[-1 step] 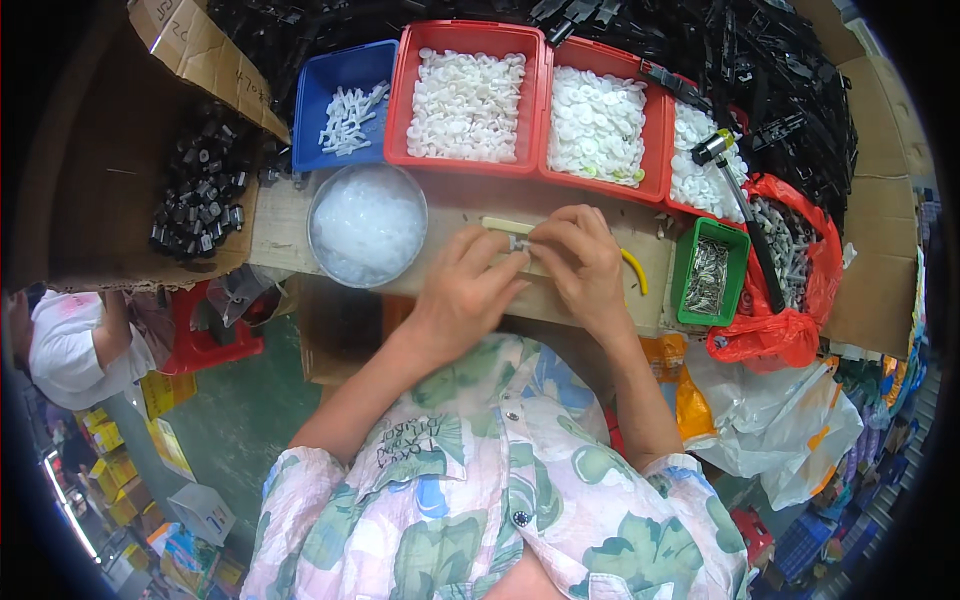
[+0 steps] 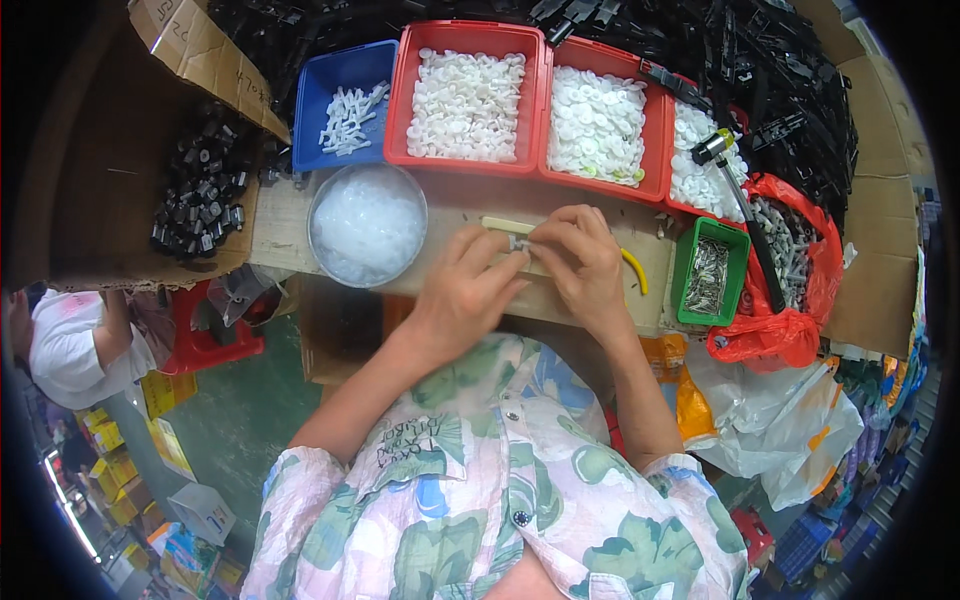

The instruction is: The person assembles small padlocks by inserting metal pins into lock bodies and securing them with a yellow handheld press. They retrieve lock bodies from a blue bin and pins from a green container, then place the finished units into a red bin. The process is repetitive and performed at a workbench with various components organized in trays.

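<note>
Fingertips of my left hand (image 2: 465,288) and my right hand (image 2: 588,265) meet over the bench, both pinching a small whitish-grey plastic piece (image 2: 518,242). The fingers cover most of it, so its exact kind cannot be made out. Just beyond the fingertips lies a cream-coloured strip (image 2: 503,225). A curved yellow tool handle (image 2: 636,272) shows to the right of my right hand. Left of my left hand stands a round tub (image 2: 420,232) filled with a whitish, translucent, glossy mass.
Behind stand a blue bin (image 2: 312,100) of white plugs and red bins (image 2: 397,120) of white discs. At right are a green bin (image 2: 741,275) of metal pins, a hammer (image 2: 755,225) and a red bag (image 2: 775,340). A cardboard box (image 2: 100,200) of black parts sits left; a person (image 2: 75,345) is beyond.
</note>
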### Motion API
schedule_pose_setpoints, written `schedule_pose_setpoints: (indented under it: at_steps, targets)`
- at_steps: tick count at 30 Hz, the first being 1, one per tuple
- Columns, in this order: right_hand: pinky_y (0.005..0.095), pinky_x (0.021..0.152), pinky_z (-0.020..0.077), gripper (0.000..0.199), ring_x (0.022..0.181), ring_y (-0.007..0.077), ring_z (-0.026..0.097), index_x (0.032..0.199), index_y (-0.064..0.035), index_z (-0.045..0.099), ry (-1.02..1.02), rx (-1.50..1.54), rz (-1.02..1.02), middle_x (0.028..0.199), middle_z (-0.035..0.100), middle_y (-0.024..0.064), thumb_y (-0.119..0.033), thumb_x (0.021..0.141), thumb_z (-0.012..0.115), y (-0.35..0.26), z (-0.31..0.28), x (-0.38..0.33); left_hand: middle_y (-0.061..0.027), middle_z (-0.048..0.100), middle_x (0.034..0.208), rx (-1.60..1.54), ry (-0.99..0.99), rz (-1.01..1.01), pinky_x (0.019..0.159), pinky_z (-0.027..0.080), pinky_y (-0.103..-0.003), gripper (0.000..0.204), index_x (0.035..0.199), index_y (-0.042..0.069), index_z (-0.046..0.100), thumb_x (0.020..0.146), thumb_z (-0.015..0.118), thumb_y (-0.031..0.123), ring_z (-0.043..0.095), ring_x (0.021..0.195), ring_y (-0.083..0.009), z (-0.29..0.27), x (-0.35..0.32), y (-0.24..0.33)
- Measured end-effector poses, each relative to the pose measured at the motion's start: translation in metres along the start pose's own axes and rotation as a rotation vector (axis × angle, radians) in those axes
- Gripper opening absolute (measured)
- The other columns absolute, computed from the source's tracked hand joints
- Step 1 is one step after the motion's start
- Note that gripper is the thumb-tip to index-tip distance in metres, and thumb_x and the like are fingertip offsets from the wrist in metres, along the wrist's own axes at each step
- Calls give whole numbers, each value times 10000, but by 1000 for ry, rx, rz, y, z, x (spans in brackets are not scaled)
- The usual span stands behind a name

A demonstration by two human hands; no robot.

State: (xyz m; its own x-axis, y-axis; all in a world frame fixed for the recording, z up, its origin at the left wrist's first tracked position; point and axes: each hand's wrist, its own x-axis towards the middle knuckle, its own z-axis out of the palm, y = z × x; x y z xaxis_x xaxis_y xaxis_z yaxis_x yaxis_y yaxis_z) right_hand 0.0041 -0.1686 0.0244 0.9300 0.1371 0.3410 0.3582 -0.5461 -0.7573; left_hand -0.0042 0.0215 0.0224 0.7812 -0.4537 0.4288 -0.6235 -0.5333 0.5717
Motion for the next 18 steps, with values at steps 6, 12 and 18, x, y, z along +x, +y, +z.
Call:
schedule_pose_setpoints:
  at_steps: [6,12,18]
  targets:
    - [393,755,472,131,901,283,601,907,-30,701,-34,-25,-25,931,627,98,-8,784,737,2,-3,-2,-111,602,1052,11,0,10,872,479,-426,350,1046,34,705,717,814,80,549,1033,-329,1,3,0]
    - [362,779,504,131,880,262,648,951,4,692,216,-156,104,950,647,125,44,826,681,-2,-75,-18,-118,603,996,-26,-90,5,811,483,-423,298,1009,19,702,733,802,72,563,939,-312,-19,22,0]
    - [393,759,493,103,856,305,634,952,17,672,235,-575,328,930,616,141,16,850,677,37,-138,-67,-120,611,894,-11,-58,151,797,491,-407,207,961,-14,695,762,747,9,571,910,-304,-20,79,-10]
